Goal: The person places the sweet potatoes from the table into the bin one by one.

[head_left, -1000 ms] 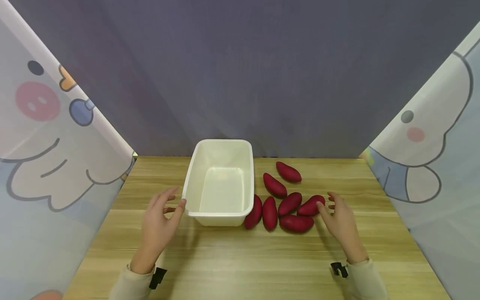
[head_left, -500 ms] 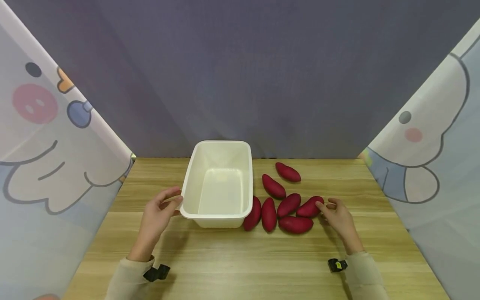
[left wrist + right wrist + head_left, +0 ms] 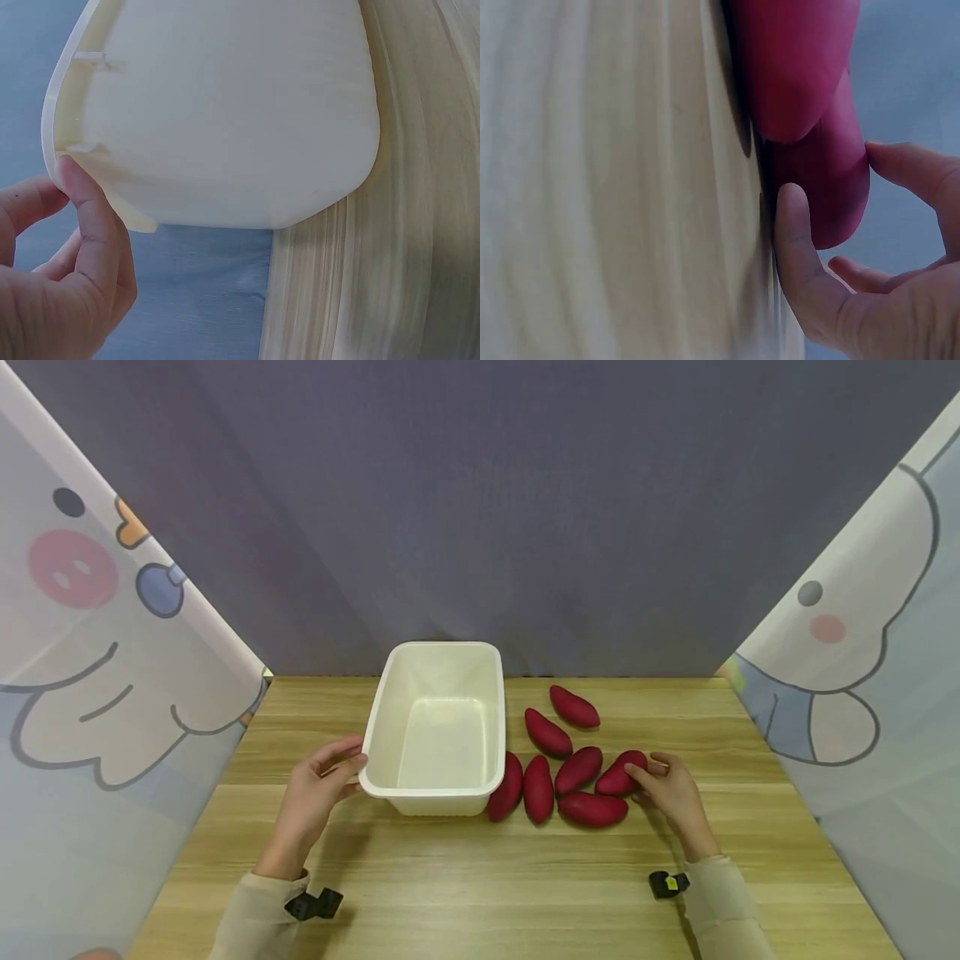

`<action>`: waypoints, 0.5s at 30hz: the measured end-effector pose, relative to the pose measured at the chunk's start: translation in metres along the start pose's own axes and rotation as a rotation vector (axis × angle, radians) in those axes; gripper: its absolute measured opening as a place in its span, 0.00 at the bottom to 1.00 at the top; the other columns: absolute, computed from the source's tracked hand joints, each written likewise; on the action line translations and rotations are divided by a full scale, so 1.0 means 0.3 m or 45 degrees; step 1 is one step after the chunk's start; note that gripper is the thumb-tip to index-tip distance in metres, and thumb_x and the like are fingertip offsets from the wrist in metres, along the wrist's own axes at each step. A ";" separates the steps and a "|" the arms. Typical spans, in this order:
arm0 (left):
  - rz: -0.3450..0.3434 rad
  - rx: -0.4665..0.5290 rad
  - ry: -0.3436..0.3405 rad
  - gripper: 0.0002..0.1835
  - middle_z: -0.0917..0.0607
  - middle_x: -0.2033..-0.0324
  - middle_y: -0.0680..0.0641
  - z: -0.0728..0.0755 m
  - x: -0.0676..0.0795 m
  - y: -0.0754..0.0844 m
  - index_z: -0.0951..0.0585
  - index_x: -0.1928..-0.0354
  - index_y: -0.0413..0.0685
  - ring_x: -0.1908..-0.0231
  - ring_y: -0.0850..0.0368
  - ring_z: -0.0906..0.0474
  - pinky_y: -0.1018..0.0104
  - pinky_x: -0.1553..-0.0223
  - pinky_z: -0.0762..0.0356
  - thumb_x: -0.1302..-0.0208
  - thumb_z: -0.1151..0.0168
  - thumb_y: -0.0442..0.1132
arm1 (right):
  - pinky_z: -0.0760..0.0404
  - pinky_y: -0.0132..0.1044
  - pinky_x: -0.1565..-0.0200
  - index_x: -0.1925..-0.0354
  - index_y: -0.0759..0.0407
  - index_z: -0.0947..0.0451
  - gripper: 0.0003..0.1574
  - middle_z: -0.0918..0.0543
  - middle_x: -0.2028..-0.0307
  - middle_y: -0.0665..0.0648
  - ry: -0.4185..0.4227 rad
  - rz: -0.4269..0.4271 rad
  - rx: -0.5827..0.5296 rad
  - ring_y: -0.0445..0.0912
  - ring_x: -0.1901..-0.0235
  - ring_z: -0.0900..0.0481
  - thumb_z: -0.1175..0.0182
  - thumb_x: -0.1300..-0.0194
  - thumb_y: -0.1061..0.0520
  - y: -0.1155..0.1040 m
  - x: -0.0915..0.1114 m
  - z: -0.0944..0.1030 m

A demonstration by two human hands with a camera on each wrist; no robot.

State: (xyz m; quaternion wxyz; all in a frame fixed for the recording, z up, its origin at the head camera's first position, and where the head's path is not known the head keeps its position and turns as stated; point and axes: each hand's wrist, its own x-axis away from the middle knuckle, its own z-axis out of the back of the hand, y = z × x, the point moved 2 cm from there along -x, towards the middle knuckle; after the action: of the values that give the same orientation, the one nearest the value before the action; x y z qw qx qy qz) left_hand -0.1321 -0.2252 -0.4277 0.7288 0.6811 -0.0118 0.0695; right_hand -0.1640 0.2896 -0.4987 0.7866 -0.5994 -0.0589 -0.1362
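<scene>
In the head view my left hand (image 3: 317, 789) pinches the left rim of a deep white plastic basin (image 3: 432, 792). The left wrist view shows thumb and fingertip on the rim of the basin (image 3: 232, 112), with the basin's side wall beside them. Several dark red sweet potatoes lie to the right of the basin. My right hand (image 3: 677, 797) holds the end of the rightmost sweet potato (image 3: 619, 774), which rests on the table. From the right wrist, thumb and a finger flank that sweet potato (image 3: 832, 180), partly hidden behind another sweet potato (image 3: 795, 67).
A wooden table (image 3: 480, 885) carries everything. Two sweet potatoes, one of them the farthest sweet potato (image 3: 574, 707), lie toward the back. Another sweet potato (image 3: 507, 789) sits against the basin. A grey curtain (image 3: 480, 510) hangs behind the table, with printed cloth on both sides.
My left hand has closed its fingers onto the basin's rim. My right hand has moved in to the left and taken the rightmost sweet potato between thumb and fingers, turning it slightly.
</scene>
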 end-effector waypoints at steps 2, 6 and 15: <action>0.012 0.006 0.000 0.26 0.22 0.44 0.42 0.001 0.001 -0.002 0.25 0.36 0.36 0.54 0.57 0.18 0.62 0.56 0.15 0.30 0.34 0.42 | 0.13 0.36 0.62 0.27 0.78 0.55 0.50 0.37 0.36 0.79 0.006 -0.008 -0.054 0.36 0.68 0.18 0.37 0.29 0.56 0.001 -0.003 0.000; 0.024 0.026 -0.005 0.27 0.21 0.44 0.44 0.002 0.000 -0.004 0.25 0.36 0.36 0.54 0.57 0.19 0.63 0.56 0.15 0.31 0.33 0.43 | 0.13 0.35 0.62 0.27 0.77 0.54 0.48 0.38 0.35 0.79 0.014 -0.010 -0.152 0.35 0.67 0.19 0.38 0.29 0.59 0.005 -0.008 0.003; 0.025 0.053 -0.018 0.28 0.22 0.43 0.42 0.006 -0.001 -0.012 0.26 0.35 0.35 0.53 0.57 0.19 0.63 0.56 0.15 0.31 0.33 0.43 | 0.14 0.37 0.57 0.25 0.72 0.54 0.48 0.37 0.36 0.70 -0.014 0.023 -0.293 0.38 0.66 0.19 0.38 0.28 0.57 -0.048 -0.010 0.010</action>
State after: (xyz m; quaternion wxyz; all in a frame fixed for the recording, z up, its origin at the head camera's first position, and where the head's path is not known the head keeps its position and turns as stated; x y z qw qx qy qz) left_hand -0.1317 -0.2271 -0.4311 0.7136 0.6965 -0.0223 0.0722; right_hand -0.1707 0.2893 -0.4852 0.7135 -0.6870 -0.0417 -0.1316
